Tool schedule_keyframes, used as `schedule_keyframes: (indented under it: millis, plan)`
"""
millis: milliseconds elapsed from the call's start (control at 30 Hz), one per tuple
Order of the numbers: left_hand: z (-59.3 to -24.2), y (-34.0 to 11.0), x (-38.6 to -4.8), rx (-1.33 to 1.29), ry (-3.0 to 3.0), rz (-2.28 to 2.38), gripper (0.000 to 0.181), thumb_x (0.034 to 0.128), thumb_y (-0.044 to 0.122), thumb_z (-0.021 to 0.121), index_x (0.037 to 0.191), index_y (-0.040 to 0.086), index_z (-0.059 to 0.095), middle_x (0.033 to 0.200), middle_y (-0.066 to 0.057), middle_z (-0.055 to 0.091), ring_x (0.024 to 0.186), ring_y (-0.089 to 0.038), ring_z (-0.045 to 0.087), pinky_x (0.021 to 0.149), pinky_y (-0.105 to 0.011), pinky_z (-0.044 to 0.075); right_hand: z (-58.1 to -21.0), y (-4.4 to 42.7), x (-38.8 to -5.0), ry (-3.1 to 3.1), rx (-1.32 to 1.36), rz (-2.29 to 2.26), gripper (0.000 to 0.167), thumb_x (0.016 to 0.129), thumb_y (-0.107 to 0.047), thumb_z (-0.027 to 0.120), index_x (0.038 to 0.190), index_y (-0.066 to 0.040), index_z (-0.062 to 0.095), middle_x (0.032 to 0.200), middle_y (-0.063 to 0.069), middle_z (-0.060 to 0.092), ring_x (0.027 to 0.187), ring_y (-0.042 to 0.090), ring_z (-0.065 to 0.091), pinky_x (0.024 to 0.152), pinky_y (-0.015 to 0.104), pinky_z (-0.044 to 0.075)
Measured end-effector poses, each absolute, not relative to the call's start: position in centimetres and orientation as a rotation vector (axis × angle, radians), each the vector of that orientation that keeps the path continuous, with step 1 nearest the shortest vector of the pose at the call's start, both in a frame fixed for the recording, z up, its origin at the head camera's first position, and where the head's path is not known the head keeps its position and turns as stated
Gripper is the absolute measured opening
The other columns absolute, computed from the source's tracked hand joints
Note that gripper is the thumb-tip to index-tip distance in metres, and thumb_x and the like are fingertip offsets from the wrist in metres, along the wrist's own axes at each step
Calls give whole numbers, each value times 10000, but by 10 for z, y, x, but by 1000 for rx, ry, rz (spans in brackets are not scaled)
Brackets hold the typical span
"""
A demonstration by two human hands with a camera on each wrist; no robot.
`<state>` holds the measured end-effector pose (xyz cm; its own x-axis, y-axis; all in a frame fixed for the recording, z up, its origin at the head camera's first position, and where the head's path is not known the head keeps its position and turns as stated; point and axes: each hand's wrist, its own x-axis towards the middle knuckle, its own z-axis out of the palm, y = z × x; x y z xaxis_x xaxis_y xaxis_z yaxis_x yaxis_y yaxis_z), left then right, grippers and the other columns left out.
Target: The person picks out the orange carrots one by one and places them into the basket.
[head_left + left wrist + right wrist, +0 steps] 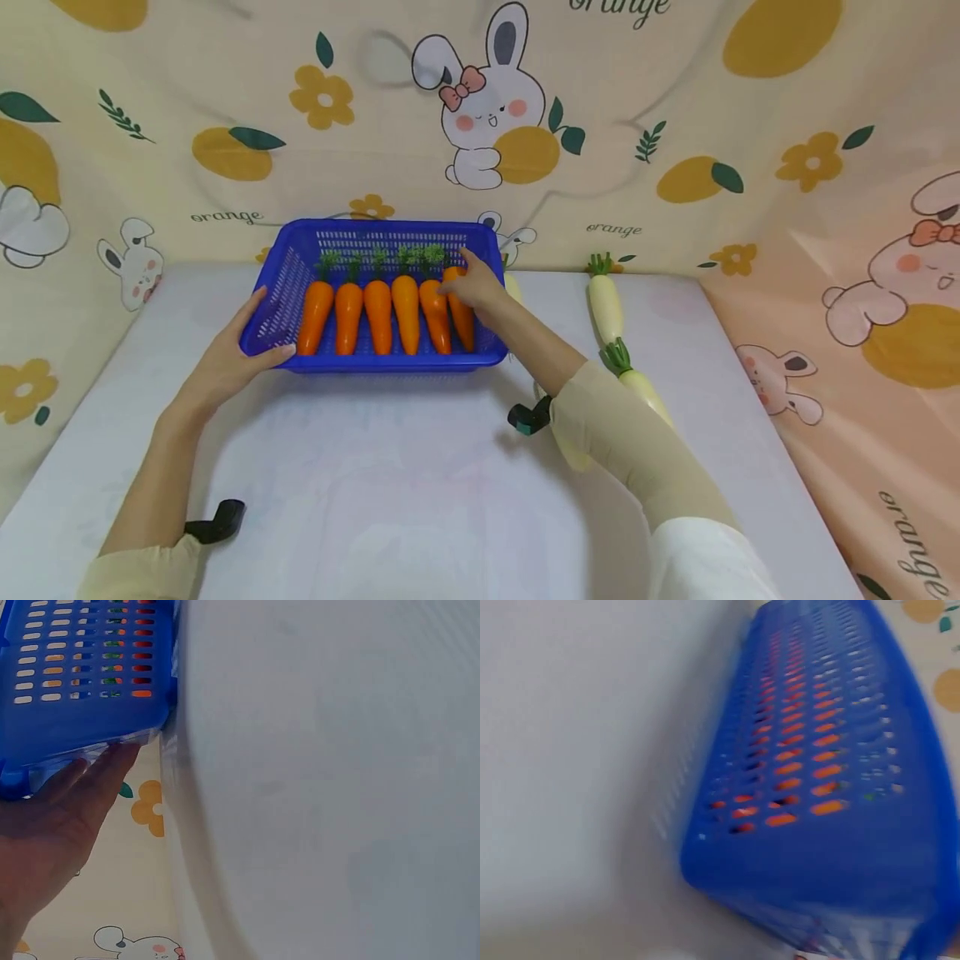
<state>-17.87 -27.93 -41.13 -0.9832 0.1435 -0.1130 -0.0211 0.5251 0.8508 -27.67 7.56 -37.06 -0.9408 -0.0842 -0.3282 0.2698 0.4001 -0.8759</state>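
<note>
A blue plastic basket point(397, 362) with slotted walls holds several orange carrots point(378, 317) side by side, green tops toward the back. My left hand point(225, 358) holds its front left corner, thumb on the front rim and fingers along the left side. In the left wrist view, the left hand's fingers point(105, 776) lie against the basket's outer wall point(82, 724). Over the basket's right end, my right hand point(476, 287) pinches the rightmost carrot point(462, 321) near its top, covering its greens. The right wrist view shows the basket's slotted wall point(817, 855), blurred; carrots show through.
White radishes point(606, 308) with green stems lie on the white table point(360, 483) to the right. One radish point(573, 454) is partly under my right forearm, another point(513, 287) partly behind the basket. A rabbit-print cloth point(615, 83) hangs behind and at the sides.
</note>
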Motion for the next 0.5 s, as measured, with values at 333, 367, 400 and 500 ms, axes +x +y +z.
schedule_keyframes:
  millis: [333,367,400,500]
  plan:
    - [-409,-292,-166,115,2766,1114,1052,902,471,697,1588,325,-87,1619,-278,82,1388,-602,187,1040,-769,211,-351,128,-257,2466,-230,-1502,712,948,-239,672,1565,-249,318,1612,72,293,1459,317,311,1156,475,328]
    - [-409,-294,-165,117,2774,1088,1078,886,475,715,1589,318,-87,1614,-283,98,1382,-600,201,1028,-773,225,-352,136,-255,2511,-278,-1469,701,951,-247,669,1563,-241,327,1605,64,309,1455,314,319,1155,469,332]
    - [-408,-296,-164,117,2784,1059,1107,868,482,734,1590,306,-86,1611,-288,106,1379,-601,207,1016,-777,235,-353,145,-253,2568,-319,-1410,694,954,-267,666,1561,-245,332,1601,60,320,1447,320,335,1150,470,339]
    - [-408,-303,-160,118,2819,954,1167,832,507,762,1594,259,-86,1611,-290,95,1394,-588,183,1004,-784,236,-360,173,-247,2727,-431,-1232,689,953,-313,667,1558,-232,347,1597,50,333,1445,325,334,1156,491,323]
